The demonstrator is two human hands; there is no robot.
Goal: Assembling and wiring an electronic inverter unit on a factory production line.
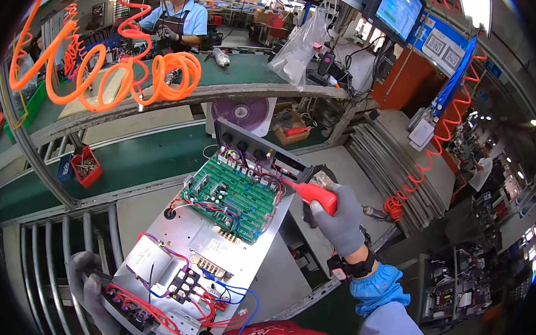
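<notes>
My right hand point(341, 220), in a grey glove, is wrapped round a red bottle-shaped tool point(316, 195) with a tapered tip. That tip points left at the wires beside a green circuit board point(232, 193). The board is mounted on an open metal chassis point(211, 245), which lies tilted in front of me. At its near left corner my left hand point(93, 293), also gloved in grey, is closed on the edge, some fingers hidden. Near that hand sit a black terminal block point(184, 285), a silver box-like part point(147, 259) and red and blue wires.
Orange coiled air hoses point(175, 76) hang at the upper left. Metal rollers point(56, 265) lie left of the chassis, near a red bin point(86, 167) of small parts. Behind stand a purple fan point(241, 112) and a green bench point(243, 68). Stacked grey boards point(397, 169) are at right. Another person works far left.
</notes>
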